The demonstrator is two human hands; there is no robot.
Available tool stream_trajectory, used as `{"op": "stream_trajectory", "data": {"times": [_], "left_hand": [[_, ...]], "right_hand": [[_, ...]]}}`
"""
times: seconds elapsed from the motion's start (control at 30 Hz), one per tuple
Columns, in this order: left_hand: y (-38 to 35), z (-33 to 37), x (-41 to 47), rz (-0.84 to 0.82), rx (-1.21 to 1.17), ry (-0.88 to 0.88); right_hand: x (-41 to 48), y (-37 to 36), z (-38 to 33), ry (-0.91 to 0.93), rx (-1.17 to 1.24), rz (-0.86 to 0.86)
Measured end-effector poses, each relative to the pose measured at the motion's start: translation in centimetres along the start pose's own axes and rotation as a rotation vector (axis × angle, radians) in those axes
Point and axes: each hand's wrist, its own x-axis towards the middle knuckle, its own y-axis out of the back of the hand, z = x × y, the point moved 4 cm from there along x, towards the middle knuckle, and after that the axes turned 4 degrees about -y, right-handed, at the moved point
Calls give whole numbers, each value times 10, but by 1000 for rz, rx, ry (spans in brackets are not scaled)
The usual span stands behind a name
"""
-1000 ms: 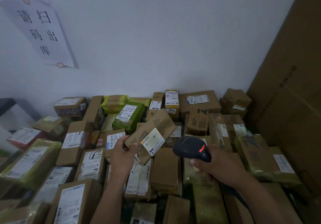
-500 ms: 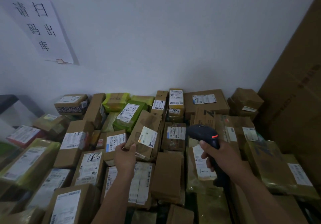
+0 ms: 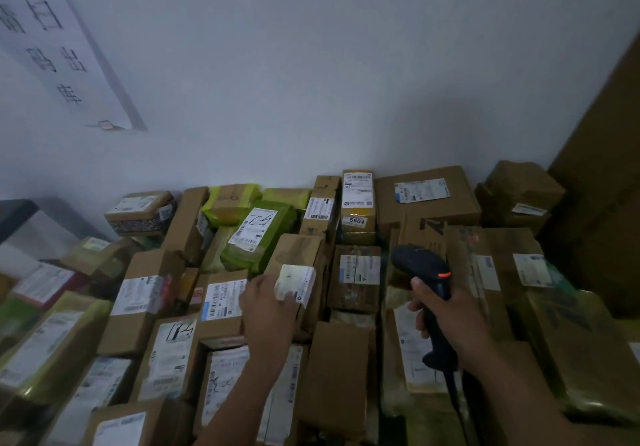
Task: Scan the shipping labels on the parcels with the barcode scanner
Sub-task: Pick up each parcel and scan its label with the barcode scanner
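Steadying the brown parcel [image 3: 298,255] is the job in hand in the head view. The left hand [image 3: 266,307] holds that box at its near left corner, with the thumb on the lower edge of its white shipping label [image 3: 296,283]. The label faces up toward the camera, but blur hides its print. The right hand [image 3: 446,310] is wrapped fully round the handle of the barcode scanner [image 3: 420,265]. The scanner's head rises just above the fist and points away at the boxes beyond, not at the label to the left of that grip. In my judgement, a clean read calls for swinging the scanner head left across the gap, tilting the box so the label squarely meets the beam, and lifting the thumb clear of the barcode.

Parcels are packed edge to edge around both grips and hide whatever they lie on. A green bag [image 3: 259,237] sits just beyond the left hand, and a box marked 5604 [image 3: 358,210] sits beyond and between the hands. Behind rises a pale wall [image 3: 311,99], with a paper notice [image 3: 52,50] far off to the left. A tall cardboard sheet [image 3: 606,186] stands well to the right of the scanner.
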Motion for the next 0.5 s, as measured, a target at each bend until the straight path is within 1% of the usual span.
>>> {"op": "stream_trajectory", "data": {"times": [0.1,0.2,0.33,0.4,0.5], "left_hand": [[-31,44,11,-123,-149,-154],[-74,73,25,-303,-136,-231],[-127,81,41,-572,-125,-223],[-145,73,47,-629,-69,-201],[-163,59,57,-633,-6,-127]], "right_hand": [[14,8,10,-24,77,66],[24,14,21,-63,169,86],[34,20,32,-152,327,61],[38,22,34,-165,376,32],[40,23,36,-174,378,13]]}}
